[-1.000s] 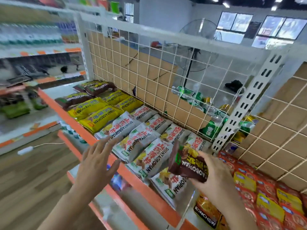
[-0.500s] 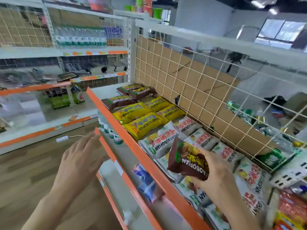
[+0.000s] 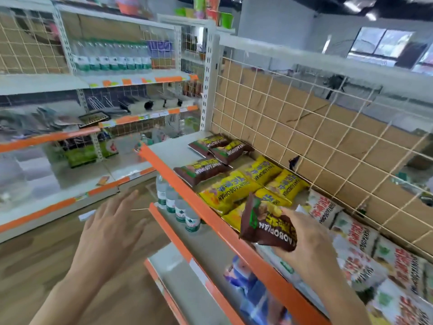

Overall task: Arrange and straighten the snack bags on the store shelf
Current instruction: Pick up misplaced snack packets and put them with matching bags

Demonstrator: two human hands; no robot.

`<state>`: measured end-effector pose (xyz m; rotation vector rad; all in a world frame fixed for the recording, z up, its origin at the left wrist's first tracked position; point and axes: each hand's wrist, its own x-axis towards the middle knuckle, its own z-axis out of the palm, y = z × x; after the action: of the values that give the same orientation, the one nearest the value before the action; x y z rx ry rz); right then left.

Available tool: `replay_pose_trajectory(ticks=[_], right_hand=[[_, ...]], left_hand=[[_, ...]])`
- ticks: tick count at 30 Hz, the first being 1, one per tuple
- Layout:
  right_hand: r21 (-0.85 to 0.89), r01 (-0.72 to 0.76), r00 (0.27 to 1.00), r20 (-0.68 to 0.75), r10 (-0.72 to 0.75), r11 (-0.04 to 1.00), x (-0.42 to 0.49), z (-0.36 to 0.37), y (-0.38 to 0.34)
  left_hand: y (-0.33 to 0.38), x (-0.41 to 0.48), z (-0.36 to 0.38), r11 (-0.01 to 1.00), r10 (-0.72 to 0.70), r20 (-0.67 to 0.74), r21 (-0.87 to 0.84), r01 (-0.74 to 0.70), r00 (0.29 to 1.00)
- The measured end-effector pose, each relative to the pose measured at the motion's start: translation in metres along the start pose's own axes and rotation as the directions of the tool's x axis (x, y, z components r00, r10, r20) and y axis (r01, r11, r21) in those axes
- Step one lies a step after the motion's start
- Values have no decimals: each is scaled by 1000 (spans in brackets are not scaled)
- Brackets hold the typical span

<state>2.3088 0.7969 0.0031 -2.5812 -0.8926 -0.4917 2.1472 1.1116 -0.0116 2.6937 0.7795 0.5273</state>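
**Snack bag (image 3: 267, 227) being gripped in the right hand (image 3: 311, 240), left hand (image 3: 110, 233) hovering open**

The right hand is curling its fingers round one brown snack bag and holding it tilted in the air. The bag is sitting just above the front of the top shelf (image 3: 173, 146), at about 4 o'clock from the middle of the view. The left hand is hanging at 8 o'clock with its fingers straight and spread. It is holding nothing and floating over the wooden floor (image 3: 35, 266), apart from the shelf's orange edge (image 3: 168, 171).

Three more brown bags (image 3: 199, 171) are lying flat on the shelf at about 11 o'clock from the held one. Two are lying close together by the wire grid (image 3: 304, 127) at the back, and one is lying nearer the orange edge. Five yellow bags (image 3: 228, 191) are showing between those three and the held bag, two of them partly hidden behind it. White bags (image 3: 325, 209) are running along the grid toward 4 o'clock, but blur is making them too hard to count.

Four water bottles (image 3: 180, 207) are standing in a row on the lower shelf (image 3: 210, 252), at 9 o'clock from the held bag. Blue packs (image 3: 248, 285) are lying further along that lower shelf at 6 o'clock, too smeared to count.
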Motion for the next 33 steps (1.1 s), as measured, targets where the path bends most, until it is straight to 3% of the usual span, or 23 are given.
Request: replay_pose_trajectory(ticks=[10,19,29,33], right_hand=[[-41,16,1000,3,-16,999,93,53,-28],[18,-16,999,-49,17,1000,176,86,-38],[-3,-104,995,13,104,995,214,108,-46],[-25,-153,988,-27,152,988,226,122,-53]], left_hand=[[-35,88,13,998,-23,21,-61,24,1000],[-42,202,36,994,98,-4,-39,-98,995],[-43,283,71,968,237,89,-101,-228,967],[-47,316,85,936,343,130,-134,-326,930]])
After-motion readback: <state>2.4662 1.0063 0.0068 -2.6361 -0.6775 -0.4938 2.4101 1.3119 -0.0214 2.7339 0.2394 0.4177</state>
